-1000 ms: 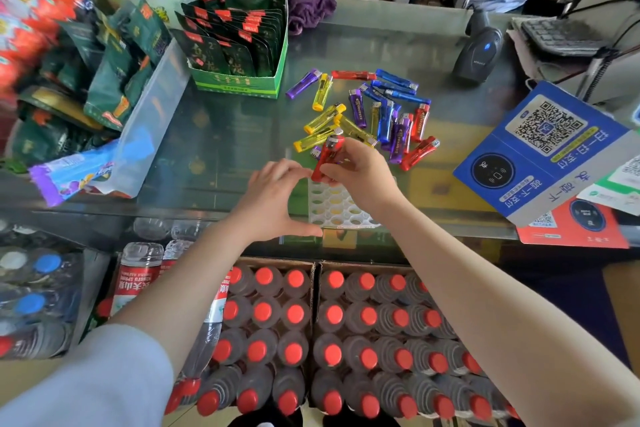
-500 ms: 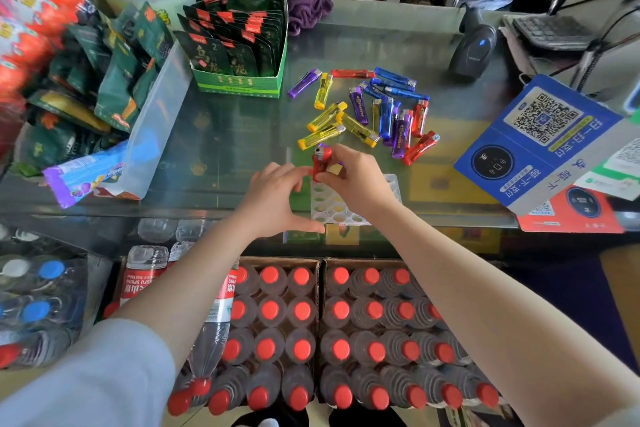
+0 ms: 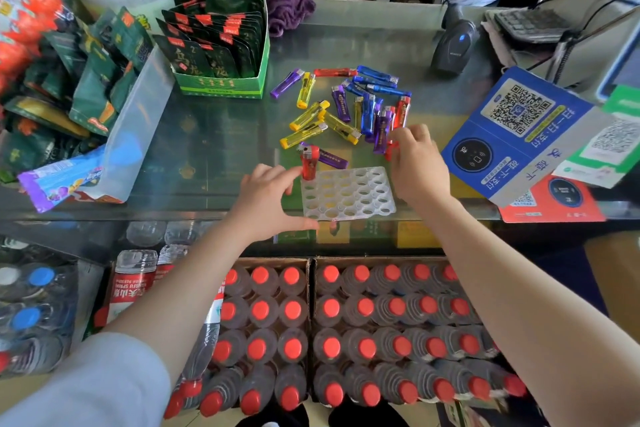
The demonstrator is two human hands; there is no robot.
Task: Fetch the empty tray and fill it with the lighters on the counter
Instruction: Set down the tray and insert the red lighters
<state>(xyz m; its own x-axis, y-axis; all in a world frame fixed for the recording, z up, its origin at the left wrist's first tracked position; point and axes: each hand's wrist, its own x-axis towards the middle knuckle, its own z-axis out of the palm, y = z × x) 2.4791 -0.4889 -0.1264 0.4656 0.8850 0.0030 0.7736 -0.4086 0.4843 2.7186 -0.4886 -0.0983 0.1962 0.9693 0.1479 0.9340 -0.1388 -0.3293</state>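
Tray (image 3: 349, 196): clear plastic sheet of round sockets, lying flat at the near edge of the glass counter (image 3: 214, 135), close to the person so both hands reach it. Nearly every socket is empty.

Red lighter (image 3: 309, 163): stands upright, striker end up, in the far-left corner socket. It is the only piece seated, which suggests filling starts from that corner.

Left hand (image 3: 268, 206): spread loosely at the tray's left edge, thumb along the near corner, fingertips (image 3: 294, 173) just beside the standing lighter. It grips nothing; it appears to steady the light tray so it does not slide.

Right hand (image 3: 417, 166): reaches past the tray's far-right corner, fingers curled around a second red lighter (image 3: 390, 149) at the near end of the heap. Most of that piece is hidden under the fingers.

Loose lighters (image 3: 346, 107): yellow, purple, blue and red, lying flat and overlapping in a heap just beyond the tray, within easy reach. One purple lighter (image 3: 332, 159) lies against the tray's far edge.

Progress, judged: early; one seated, one in hand.

Also on the counter: green display box (image 3: 221, 80), barcode scanner (image 3: 453, 45), blue payment-code sign (image 3: 512, 135).
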